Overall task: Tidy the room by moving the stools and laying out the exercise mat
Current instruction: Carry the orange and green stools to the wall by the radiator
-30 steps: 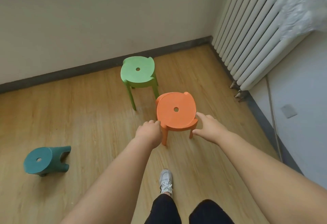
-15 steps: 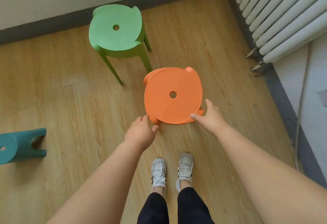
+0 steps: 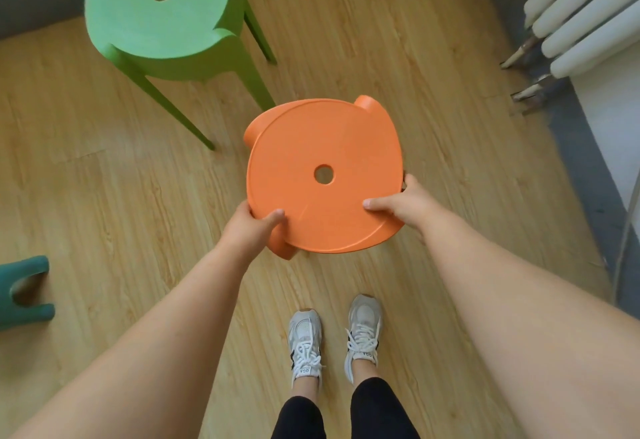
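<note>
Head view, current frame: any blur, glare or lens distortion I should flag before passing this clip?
Head view: even, soft daylight with no harsh glare; orange stool and both hands, left hand and right hand, are sharp; green stool looks slightly soft; wide-angle stretch enlarges the forearms and bends the radiator at the frame edge.

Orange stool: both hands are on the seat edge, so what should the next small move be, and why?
Probably lift the orange stool straight up. The left hand and right hand grip opposite sides of its seat, thumbs on top, and the green stool stands close beyond it.
</note>
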